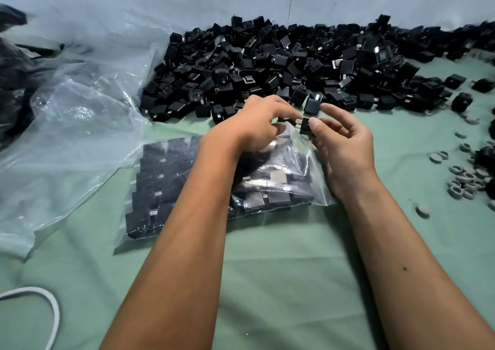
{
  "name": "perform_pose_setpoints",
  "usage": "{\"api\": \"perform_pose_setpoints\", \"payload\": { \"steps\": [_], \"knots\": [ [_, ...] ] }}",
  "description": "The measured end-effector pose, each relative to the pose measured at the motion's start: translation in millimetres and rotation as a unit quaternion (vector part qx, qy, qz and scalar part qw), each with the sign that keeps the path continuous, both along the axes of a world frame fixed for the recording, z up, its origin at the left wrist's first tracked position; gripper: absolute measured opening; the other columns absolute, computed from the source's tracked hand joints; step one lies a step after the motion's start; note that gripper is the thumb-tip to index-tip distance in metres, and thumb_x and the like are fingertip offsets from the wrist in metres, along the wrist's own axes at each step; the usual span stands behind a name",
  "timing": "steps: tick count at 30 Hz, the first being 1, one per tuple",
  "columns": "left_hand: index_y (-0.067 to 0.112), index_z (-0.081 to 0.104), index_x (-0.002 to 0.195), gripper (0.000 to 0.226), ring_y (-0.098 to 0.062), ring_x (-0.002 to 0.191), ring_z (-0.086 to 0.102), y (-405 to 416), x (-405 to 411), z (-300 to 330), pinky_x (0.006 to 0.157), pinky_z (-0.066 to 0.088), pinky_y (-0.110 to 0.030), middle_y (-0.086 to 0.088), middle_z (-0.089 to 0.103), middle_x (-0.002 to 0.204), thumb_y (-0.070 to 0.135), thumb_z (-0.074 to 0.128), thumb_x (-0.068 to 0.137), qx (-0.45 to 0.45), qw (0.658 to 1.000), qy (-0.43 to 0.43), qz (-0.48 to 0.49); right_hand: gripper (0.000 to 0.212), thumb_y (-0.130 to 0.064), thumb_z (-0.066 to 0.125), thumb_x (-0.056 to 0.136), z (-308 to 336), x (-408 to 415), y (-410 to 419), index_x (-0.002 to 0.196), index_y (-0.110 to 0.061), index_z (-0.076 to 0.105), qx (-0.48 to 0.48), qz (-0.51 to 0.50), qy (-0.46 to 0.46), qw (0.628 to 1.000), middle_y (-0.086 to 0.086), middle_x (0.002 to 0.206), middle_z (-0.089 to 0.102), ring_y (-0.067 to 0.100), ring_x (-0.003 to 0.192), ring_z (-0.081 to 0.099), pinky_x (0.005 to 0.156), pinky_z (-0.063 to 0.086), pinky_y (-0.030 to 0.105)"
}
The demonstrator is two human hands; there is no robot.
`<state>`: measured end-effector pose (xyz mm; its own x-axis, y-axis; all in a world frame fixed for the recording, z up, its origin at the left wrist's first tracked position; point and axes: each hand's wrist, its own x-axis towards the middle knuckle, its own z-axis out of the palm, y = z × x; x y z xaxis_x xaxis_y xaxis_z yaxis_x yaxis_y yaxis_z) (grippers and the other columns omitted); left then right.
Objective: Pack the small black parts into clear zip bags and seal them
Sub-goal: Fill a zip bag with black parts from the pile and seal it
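1. Forearms fill the near edge of the view, both reaching forward over the green cloth (267, 282); off to the left of them a white cord loop (51, 312) lies on the cloth.
2. Our right hand (345, 146) pinches one small black part (306, 127) between thumb and forefinger; the remaining fingers are loosely curled behind it.
3. Our left hand (257, 124) sits just left of that part, fingers curled down at the far end of the clear zip bag (214, 189). We judge it holds the mouth open, but the film edge under the fingers is too hard to see to be sure.
4. Bag lies flat under and between both wrists, already well loaded with black parts stacked in rows. It looks unsealed.
5. Key relation: the held part sits at the fingertips of both hands, right at the bag's far end. Its metal prong points left, toward the left hand, so the part's long axis runs roughly left-right. The bag body extends back toward us from there.
6. Our judgement: next move is a short push down and toward us into the opening; the right hand carries it, the left only steadies film.
7. Loose pile of black parts (281, 63) lies just beyond both hands, an easy reach for either.
8. Grey rings (463, 181) are scattered well right of the right hand. A big crumpled plastic sheet (80, 124) lies left of the left arm.
9. Risk, as we judge it: the prong snagging the film.
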<state>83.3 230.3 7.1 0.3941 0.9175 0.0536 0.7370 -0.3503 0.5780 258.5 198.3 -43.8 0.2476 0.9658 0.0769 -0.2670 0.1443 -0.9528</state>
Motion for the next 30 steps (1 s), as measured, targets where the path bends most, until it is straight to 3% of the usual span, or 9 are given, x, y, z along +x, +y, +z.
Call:
{"api": "perform_pose_setpoints", "payload": {
  "steps": [3, 6, 10, 14, 17, 20, 23, 27, 30],
  "knots": [
    [0.04, 0.061, 0.134, 0.037, -0.018, 0.14, 0.027, -1, 3, -2, 0.118, 0.021, -0.039, 0.012, 0.047, 0.146, 0.017, 0.054, 0.106, 0.004, 1.0, 0.01, 0.003, 0.03, -0.004, 0.084, 0.078, 0, 1, 2, 0.106, -0.007, 0.076, 0.007, -0.001, 0.04, 0.999, 0.014, 0.101, 0.071, 0.024, 0.092, 0.07, 0.096, 0.057, 0.042],
    [0.047, 0.067, 0.12, 0.037, -0.016, 0.137, 0.027, -1, 5, -4, 0.114, 0.018, -0.036, 0.021, 0.046, 0.145, 0.016, 0.054, 0.105, 0.017, 0.999, 0.035, 0.011, 0.026, 0.004, 0.081, 0.079, 2, 3, 2, 0.104, 0.002, 0.074, 0.024, 0.02, 0.08, 0.996, 0.012, 0.089, 0.074, 0.025, 0.089, 0.071, 0.091, 0.057, 0.035],
    [0.044, 0.066, 0.122, 0.03, -0.02, 0.141, 0.023, -1, 6, -5, 0.11, 0.016, -0.035, 0.017, 0.045, 0.145, 0.023, 0.062, 0.101, 0.035, 0.997, 0.058, 0.021, 0.036, 0.007, 0.082, 0.076, 0, 3, 2, 0.11, 0.004, 0.071, 0.017, 0.051, 0.071, 0.996, 0.016, 0.095, 0.076, 0.029, 0.093, 0.074, 0.091, 0.06, 0.037],
    [0.041, 0.066, 0.095, 0.02, -0.02, 0.136, 0.028, -3, 1, -1, 0.116, 0.022, -0.039, 0.014, 0.05, 0.134, 0.025, 0.076, 0.092, 0.056, 0.997, 0.034, 0.037, 0.035, 0.007, 0.082, 0.075, 0, 2, 2, 0.108, 0.001, 0.072, 0.004, 0.077, 0.06, 0.995, 0.011, 0.089, 0.078, 0.022, 0.086, 0.075, 0.079, 0.058, 0.026],
    [0.038, 0.072, 0.087, 0.017, -0.018, 0.133, 0.031, -5, -5, 4, 0.118, 0.028, -0.046, 0.012, 0.053, 0.127, 0.024, 0.082, 0.086, 0.061, 0.997, 0.012, 0.045, 0.032, -0.001, 0.087, 0.072, -2, 8, 4, 0.101, -0.009, 0.079, -0.015, 0.076, -0.014, 0.997, 0.007, 0.091, 0.077, 0.022, 0.085, 0.072, 0.075, 0.057, 0.032],
    [0.037, 0.076, 0.088, 0.013, -0.018, 0.129, 0.035, -6, -7, 7, 0.11, 0.03, -0.036, 0.006, 0.056, 0.123, 0.025, 0.082, 0.085, 0.071, 0.996, -0.019, 0.048, 0.037, 0.0, 0.09, 0.066, -2, 15, 4, 0.099, -0.012, 0.08, -0.029, 0.085, -0.087, 0.992, 0.011, 0.093, 0.078, 0.025, 0.087, 0.072, 0.085, 0.062, 0.043],
    [0.035, 0.077, 0.088, 0.013, -0.021, 0.126, 0.042, -6, -7, 10, 0.105, 0.035, -0.034, 0.001, 0.059, 0.12, 0.023, 0.081, 0.087, 0.092, 0.994, -0.025, 0.046, 0.046, -0.01, 0.092, 0.058, 1, 16, -1, 0.103, -0.01, 0.08, -0.009, 0.164, -0.092, 0.982, 0.016, 0.098, 0.078, 0.025, 0.087, 0.073, 0.088, 0.062, 0.044],
    [0.031, 0.079, 0.089, 0.013, -0.02, 0.117, 0.053, -3, -8, 12, 0.107, 0.043, -0.042, 0.001, 0.063, 0.112, 0.019, 0.083, 0.085, 0.11, 0.992, -0.03, 0.048, 0.044, -0.005, 0.09, 0.066, 4, 11, -6, 0.108, -0.009, 0.078, 0.029, 0.223, -0.141, 0.964, 0.016, 0.102, 0.078, 0.028, 0.091, 0.073, 0.09, 0.061, 0.045],
    [0.029, 0.08, 0.089, 0.014, -0.014, 0.111, 0.056, -4, -8, 12, 0.104, 0.044, -0.037, 0.006, 0.062, 0.106, 0.017, 0.083, 0.085, 0.114, 0.991, -0.052, 0.048, 0.041, -0.002, 0.092, 0.069, 6, 5, -10, 0.107, -0.01, 0.079, 0.047, 0.221, -0.208, 0.952, 0.016, 0.1, 0.078, 0.035, 0.09, 0.075, 0.085, 0.062, 0.051]
  ]
}}
